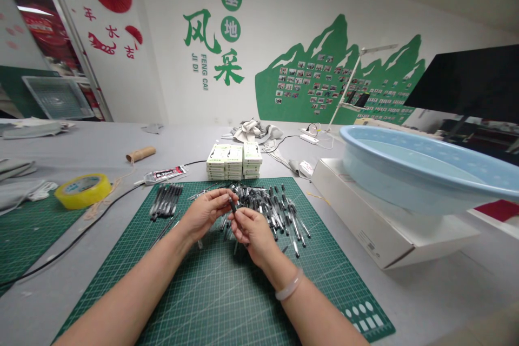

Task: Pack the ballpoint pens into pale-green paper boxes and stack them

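Both hands meet over the green cutting mat (211, 292). Between the fingertips of my left hand (208, 210) and my right hand (252, 228) is a pen (232, 205) with a black end. Each hand is closed in a pinch on it, and the fingers cover much of its length. Just behind and to the right of the hands lies a loose heap of black and clear pens (279, 211). Left of my left hand, several pens (166, 201) lie side by side in a neat row.
Stacked small white-green boxes (225, 161) stand at the mat's far edge. On the right, a blue basin (405, 173) rests on a white box (365, 221). Yellow tape (83, 191), a black cable (77, 240) and a packaged tube (165, 174) lie to the left.
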Motion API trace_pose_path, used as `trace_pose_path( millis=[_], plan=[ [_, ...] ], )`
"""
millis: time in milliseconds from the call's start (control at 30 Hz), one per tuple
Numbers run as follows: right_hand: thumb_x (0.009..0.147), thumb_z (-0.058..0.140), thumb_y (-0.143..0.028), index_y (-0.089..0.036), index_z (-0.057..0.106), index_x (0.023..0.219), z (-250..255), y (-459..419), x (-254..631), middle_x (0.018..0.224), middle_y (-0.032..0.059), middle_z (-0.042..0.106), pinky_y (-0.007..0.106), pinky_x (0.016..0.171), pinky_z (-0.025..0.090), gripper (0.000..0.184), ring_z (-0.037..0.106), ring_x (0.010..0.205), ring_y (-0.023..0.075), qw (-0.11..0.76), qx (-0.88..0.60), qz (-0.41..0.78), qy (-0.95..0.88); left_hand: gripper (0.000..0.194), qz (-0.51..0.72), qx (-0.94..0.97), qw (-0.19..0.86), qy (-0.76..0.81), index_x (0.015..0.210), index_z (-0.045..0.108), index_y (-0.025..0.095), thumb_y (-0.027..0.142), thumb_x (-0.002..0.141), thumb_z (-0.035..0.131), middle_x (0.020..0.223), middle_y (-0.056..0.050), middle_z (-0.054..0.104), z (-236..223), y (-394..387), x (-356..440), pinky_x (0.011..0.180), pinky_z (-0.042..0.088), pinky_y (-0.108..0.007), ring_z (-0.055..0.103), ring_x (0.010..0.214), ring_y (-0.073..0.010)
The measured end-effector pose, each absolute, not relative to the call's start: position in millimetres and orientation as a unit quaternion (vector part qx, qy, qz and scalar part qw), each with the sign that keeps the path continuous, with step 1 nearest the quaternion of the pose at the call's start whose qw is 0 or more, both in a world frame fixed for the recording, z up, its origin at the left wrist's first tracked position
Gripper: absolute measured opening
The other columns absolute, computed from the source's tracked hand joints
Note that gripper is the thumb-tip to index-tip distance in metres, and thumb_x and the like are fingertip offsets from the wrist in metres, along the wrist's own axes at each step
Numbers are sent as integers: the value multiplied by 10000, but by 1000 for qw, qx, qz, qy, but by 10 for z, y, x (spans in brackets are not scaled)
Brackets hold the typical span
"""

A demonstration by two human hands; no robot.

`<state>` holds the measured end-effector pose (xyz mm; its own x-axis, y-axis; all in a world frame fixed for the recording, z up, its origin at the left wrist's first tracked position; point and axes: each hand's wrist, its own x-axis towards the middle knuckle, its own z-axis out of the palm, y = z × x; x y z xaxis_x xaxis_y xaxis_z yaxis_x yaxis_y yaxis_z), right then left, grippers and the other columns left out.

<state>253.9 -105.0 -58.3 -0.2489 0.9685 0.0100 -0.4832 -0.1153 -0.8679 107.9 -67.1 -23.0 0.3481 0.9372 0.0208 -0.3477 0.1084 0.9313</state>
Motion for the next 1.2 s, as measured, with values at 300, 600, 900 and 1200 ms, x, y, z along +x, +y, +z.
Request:
trace_pose_path(
  millis=[300,600,900,1200],
  plan=[
    [665,765,-268,-155,606,760,-597,-1041,2547,568,-40,528,153,385,169,217,392,424,32,552,-288,684,-379,143,483,449,689,302,862,694,138,244,767,681,899,-50,670,-252,-670,1072,769,470,-222,598,819,-122],
    [751,690,-362,-120,650,780,-614,-1030,2528,611,2,563,157,378,151,247,408,429,27,535,-273,705,-378,206,503,415,707,276,991,672,150,244,813,632,985,-89,674,-252,-706,1078,797,477,-246,597,927,-160],
    [759,686,-365,-124,645,785,-599,-1049,2523,616,4,571,154,378,161,246,418,432,29,531,-273,702,-388,99,509,441,677,297,791,674,138,234,768,681,836,-38,646,-266,-701,1123,676,478,-215,575,760,-116],
    [800,662,-338,-161,626,868,-592,-1033,2538,650,-1,572,134,417,258,193,475,507,50,562,-245,706,-356,226,466,491,675,293,964,689,166,250,754,691,919,-65,677,-332,-740,1158,782,477,-279,610,836,-156]
  ],
)
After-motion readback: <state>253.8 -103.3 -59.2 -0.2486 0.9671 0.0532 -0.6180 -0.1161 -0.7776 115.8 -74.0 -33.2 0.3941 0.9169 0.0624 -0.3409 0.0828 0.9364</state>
